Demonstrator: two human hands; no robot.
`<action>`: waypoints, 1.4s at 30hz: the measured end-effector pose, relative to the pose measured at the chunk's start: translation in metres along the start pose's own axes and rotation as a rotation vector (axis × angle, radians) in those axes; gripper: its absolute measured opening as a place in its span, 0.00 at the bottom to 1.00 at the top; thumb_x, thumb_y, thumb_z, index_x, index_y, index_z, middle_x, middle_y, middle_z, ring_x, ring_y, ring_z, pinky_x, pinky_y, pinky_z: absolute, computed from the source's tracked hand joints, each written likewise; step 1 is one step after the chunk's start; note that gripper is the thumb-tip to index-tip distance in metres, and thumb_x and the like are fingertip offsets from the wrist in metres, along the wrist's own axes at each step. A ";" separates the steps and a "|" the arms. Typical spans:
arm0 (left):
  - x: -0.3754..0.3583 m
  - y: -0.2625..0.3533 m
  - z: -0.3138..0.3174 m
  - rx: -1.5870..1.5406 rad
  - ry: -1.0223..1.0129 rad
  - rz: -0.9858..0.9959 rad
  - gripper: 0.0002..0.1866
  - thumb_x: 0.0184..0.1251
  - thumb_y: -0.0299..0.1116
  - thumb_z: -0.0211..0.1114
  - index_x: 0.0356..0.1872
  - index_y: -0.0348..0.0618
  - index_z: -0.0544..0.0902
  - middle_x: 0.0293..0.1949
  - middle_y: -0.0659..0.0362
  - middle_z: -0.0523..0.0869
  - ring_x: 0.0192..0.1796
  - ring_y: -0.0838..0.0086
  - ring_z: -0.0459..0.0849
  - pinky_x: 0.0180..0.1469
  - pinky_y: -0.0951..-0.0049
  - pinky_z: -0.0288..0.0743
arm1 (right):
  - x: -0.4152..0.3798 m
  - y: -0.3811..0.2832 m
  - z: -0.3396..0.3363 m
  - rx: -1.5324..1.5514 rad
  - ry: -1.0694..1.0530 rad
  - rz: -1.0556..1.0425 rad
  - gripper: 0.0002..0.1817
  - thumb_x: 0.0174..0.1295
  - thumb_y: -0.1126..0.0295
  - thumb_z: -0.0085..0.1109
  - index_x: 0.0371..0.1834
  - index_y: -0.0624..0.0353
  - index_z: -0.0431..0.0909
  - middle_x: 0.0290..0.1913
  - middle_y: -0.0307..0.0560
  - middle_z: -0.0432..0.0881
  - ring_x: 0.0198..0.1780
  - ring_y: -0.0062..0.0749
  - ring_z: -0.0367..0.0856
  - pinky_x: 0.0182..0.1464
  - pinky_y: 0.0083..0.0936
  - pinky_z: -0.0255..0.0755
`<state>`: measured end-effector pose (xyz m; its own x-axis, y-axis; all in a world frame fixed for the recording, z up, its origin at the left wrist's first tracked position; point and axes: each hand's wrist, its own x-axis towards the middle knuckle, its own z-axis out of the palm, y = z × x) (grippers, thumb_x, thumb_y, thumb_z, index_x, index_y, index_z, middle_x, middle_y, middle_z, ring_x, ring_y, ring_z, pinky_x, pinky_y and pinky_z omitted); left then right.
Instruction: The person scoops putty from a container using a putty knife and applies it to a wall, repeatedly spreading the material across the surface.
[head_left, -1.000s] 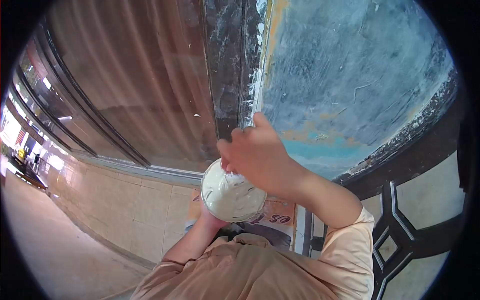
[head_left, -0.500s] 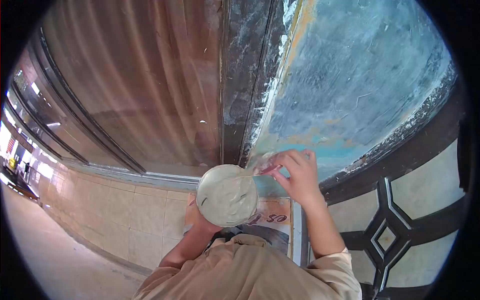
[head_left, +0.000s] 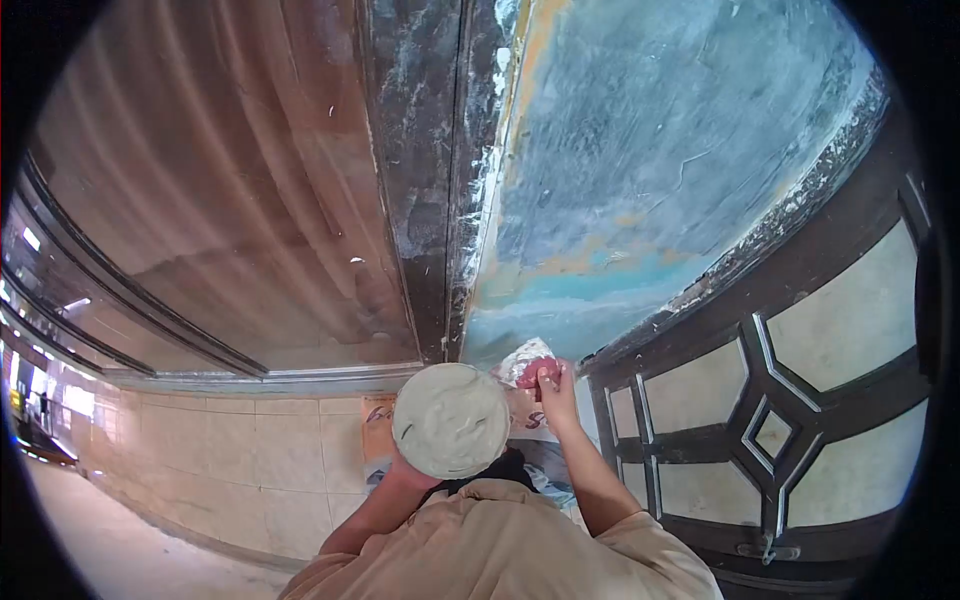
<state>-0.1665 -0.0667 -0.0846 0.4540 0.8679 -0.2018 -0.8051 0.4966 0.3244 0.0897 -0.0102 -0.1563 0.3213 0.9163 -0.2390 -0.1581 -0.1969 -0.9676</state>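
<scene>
My left hand [head_left: 412,474] supports a round tub [head_left: 462,474] from below, its fingers mostly hidden beneath it. Grey-white putty [head_left: 455,415] fills the tub, with a few dark marks on its surface. Just right of the tub, my right hand [head_left: 560,393] is closed on a red scraper [head_left: 540,371]. Whitish putty coats the scraper's far side, which points up and left toward the foot of the wall. The scraper is apart from the blue wall [head_left: 620,180], which has patchy grey, orange and turquoise areas.
A dark wooden frame [head_left: 425,190] with white smears borders the wall's left side, beside a brown curtained window [head_left: 230,190]. At right stands a dark door [head_left: 700,440] with pale panels. Printed sheeting [head_left: 378,425] lies on the tiled floor [head_left: 270,440].
My right hand has drawn the scraper from the tub's upper right edge down and to the right, and turned it. The view has shifted; the tub stays in my left hand.
</scene>
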 end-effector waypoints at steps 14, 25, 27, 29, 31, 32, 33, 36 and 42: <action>0.005 -0.021 0.046 0.050 0.065 0.299 0.41 0.74 0.69 0.35 0.75 0.49 0.65 0.73 0.53 0.70 0.73 0.54 0.70 0.74 0.46 0.63 | 0.080 -0.089 0.014 -0.791 -0.111 -0.802 0.09 0.58 0.71 0.69 0.39 0.55 0.79 0.37 0.46 0.84 0.33 0.44 0.85 0.36 0.36 0.77; 0.006 -0.025 0.046 -0.039 0.052 0.350 0.43 0.73 0.71 0.33 0.76 0.50 0.65 0.73 0.54 0.70 0.73 0.54 0.70 0.74 0.45 0.63 | 0.073 -0.170 0.017 -0.821 0.039 -1.009 0.08 0.61 0.64 0.68 0.39 0.51 0.82 0.36 0.42 0.83 0.31 0.44 0.85 0.33 0.37 0.78; 0.005 -0.024 0.042 -0.023 0.027 0.360 0.43 0.73 0.71 0.34 0.76 0.50 0.65 0.74 0.54 0.69 0.73 0.54 0.70 0.74 0.45 0.63 | 0.070 -0.160 0.016 -0.875 -0.045 -1.026 0.08 0.61 0.64 0.68 0.39 0.50 0.82 0.36 0.42 0.83 0.31 0.44 0.84 0.33 0.37 0.78; 0.004 -0.021 0.044 -0.005 0.003 0.363 0.43 0.73 0.71 0.35 0.76 0.50 0.64 0.74 0.54 0.69 0.73 0.54 0.69 0.74 0.45 0.63 | 0.074 -0.144 0.020 -1.021 -0.155 -0.998 0.07 0.61 0.61 0.67 0.38 0.48 0.82 0.34 0.41 0.82 0.29 0.45 0.83 0.32 0.39 0.77; 0.004 -0.018 0.051 0.204 0.143 0.348 0.42 0.73 0.70 0.37 0.77 0.51 0.63 0.75 0.55 0.67 0.74 0.55 0.68 0.75 0.45 0.62 | 0.085 -0.129 0.030 -1.066 -0.157 -1.007 0.07 0.62 0.61 0.66 0.38 0.48 0.81 0.34 0.41 0.82 0.28 0.46 0.82 0.31 0.39 0.77; 0.005 -0.018 0.046 0.203 0.139 0.346 0.42 0.73 0.70 0.37 0.77 0.51 0.63 0.75 0.55 0.67 0.74 0.55 0.68 0.75 0.45 0.62 | 0.089 -0.125 0.034 -1.108 -0.163 -1.016 0.07 0.62 0.61 0.66 0.38 0.48 0.81 0.33 0.42 0.81 0.27 0.46 0.82 0.31 0.40 0.76; 0.007 -0.018 0.037 0.162 0.109 0.338 0.42 0.73 0.70 0.38 0.77 0.51 0.62 0.76 0.55 0.66 0.74 0.55 0.68 0.75 0.45 0.62 | 0.094 -0.123 0.037 -1.045 -0.131 -1.018 0.08 0.62 0.61 0.66 0.37 0.50 0.81 0.33 0.42 0.81 0.28 0.46 0.81 0.32 0.40 0.76; 0.003 -0.012 0.042 0.291 -0.035 0.416 0.42 0.73 0.70 0.39 0.77 0.51 0.61 0.76 0.55 0.65 0.75 0.55 0.67 0.75 0.45 0.62 | 0.082 -0.158 0.046 -0.897 0.039 -1.102 0.08 0.61 0.62 0.67 0.36 0.51 0.82 0.33 0.42 0.82 0.30 0.44 0.82 0.33 0.38 0.75; 0.007 -0.012 0.007 -0.037 -0.094 0.302 0.42 0.72 0.70 0.40 0.79 0.53 0.59 0.77 0.55 0.64 0.77 0.54 0.64 0.76 0.43 0.60 | 0.061 -0.162 0.033 -0.898 -0.024 -0.993 0.08 0.59 0.62 0.69 0.37 0.51 0.82 0.34 0.41 0.83 0.30 0.41 0.82 0.34 0.37 0.74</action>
<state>-0.1504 -0.0662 -0.0834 0.2238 0.9745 -0.0145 -0.9217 0.2165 0.3220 0.1042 0.0891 -0.0111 -0.0760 0.8078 0.5845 0.7983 0.4006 -0.4498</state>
